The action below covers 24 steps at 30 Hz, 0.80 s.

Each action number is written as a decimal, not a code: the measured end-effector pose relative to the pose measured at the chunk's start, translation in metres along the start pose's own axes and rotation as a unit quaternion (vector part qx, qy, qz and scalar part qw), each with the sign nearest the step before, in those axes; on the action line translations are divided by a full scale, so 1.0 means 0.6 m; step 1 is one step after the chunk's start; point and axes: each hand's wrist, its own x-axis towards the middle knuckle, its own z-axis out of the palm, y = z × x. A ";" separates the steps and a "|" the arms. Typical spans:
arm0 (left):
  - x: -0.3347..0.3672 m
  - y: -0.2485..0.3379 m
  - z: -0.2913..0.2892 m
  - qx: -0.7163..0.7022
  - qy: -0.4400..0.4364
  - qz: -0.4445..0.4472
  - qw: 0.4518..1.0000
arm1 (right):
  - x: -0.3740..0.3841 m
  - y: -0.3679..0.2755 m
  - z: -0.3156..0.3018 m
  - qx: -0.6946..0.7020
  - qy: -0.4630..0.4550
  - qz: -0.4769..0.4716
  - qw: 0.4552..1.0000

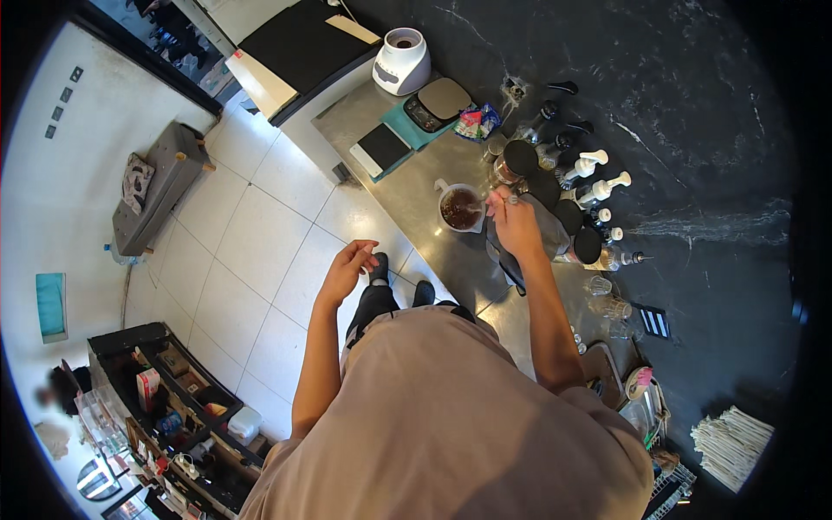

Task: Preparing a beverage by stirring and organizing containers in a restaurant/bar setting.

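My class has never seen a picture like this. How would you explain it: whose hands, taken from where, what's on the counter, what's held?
There is no machine: a person works bare-handed. A wide fisheye camera, which bends straight edges, looks down from the person's head. The left hand, fingers curled, appears above the white tiled floor. The right hand is beside a pale handled jug of dark brown liquid; it seems to pinch something small, too unclear to name. On the shiny metal counter are a flat teal cloth and a rounded white appliance.

Reddish-brown liquid point(457, 211), white-veined black countertop point(693, 113), teal cloth point(422, 137), brown shirt point(442, 407), white pump tops point(594, 158)
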 end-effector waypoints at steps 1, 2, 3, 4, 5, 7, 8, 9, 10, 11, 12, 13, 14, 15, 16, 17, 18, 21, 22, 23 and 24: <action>0.001 -0.001 0.000 -0.001 -0.001 0.001 1.000 | 0.000 -0.004 -0.001 -0.003 0.015 0.000 1.000; 0.000 -0.001 0.001 -0.002 -0.003 0.002 1.000 | 0.000 -0.001 -0.003 -0.003 0.016 0.000 1.000; -0.001 0.000 0.001 -0.001 -0.002 0.002 1.000 | -0.001 0.005 -0.005 -0.025 0.009 -0.008 1.000; -0.002 0.000 0.001 0.000 0.000 0.004 1.000 | -0.001 0.009 -0.004 -0.048 0.003 -0.017 0.999; -0.002 0.001 0.002 0.000 0.001 0.006 1.000 | -0.001 0.010 -0.003 -0.048 0.004 -0.018 0.999; -0.002 0.004 0.004 0.009 0.001 -0.001 1.000 | 0.000 0.011 0.001 0.024 -0.032 -0.003 0.999; -0.003 0.003 0.004 0.012 0.002 -0.002 1.000 | 0.001 0.007 0.003 0.025 -0.032 -0.004 0.999; -0.003 0.003 0.004 0.012 0.003 -0.002 1.000 | 0.001 0.002 0.005 0.043 -0.023 0.007 0.999; -0.004 0.002 0.003 0.009 0.003 0.002 1.000 | 0.002 -0.002 0.008 0.061 -0.014 0.018 0.998; -0.002 0.003 0.004 0.006 0.002 0.006 1.000 | 0.003 0.000 0.013 0.061 -0.012 0.018 0.998; -0.001 0.002 0.005 0.010 0.005 0.004 1.000 | 0.004 0.004 0.022 0.078 -0.020 0.002 0.997; -0.001 0.002 0.006 0.011 0.000 0.003 1.000 | 0.005 0.008 0.027 0.095 -0.028 -0.015 0.995; -0.002 0.001 0.006 0.011 -0.003 0.001 1.000 | 0.008 0.003 0.028 0.096 -0.028 -0.016 0.995; -0.002 -0.001 0.005 0.011 -0.002 0.001 1.000 | 0.010 -0.002 0.027 0.078 -0.027 -0.027 0.996; -0.002 -0.002 0.003 0.009 0.000 0.003 1.000 | 0.012 -0.005 0.027 0.060 -0.027 -0.038 0.997; -0.003 -0.002 0.004 0.007 0.001 0.005 1.000 | 0.014 -0.004 0.026 0.060 -0.026 -0.038 0.997; -0.003 -0.002 0.004 0.008 0.001 0.005 1.000 | 0.015 -0.001 0.026 0.037 -0.019 -0.035 0.998; -0.004 -0.004 0.004 0.004 0.002 -0.002 1.000 | 0.017 0.006 0.020 0.027 -0.037 -0.015 0.999; -0.004 -0.005 0.004 0.004 0.002 -0.002 1.000 | 0.017 0.009 0.019 0.041 -0.062 0.002 0.997; -0.004 -0.005 0.004 0.007 0.004 -0.002 1.000 | 0.016 0.007 0.017 0.041 -0.062 0.002 0.997; -0.004 -0.005 0.004 0.011 0.006 -0.002 1.000 | 0.015 0.005 0.015 0.031 -0.031 -0.006 0.999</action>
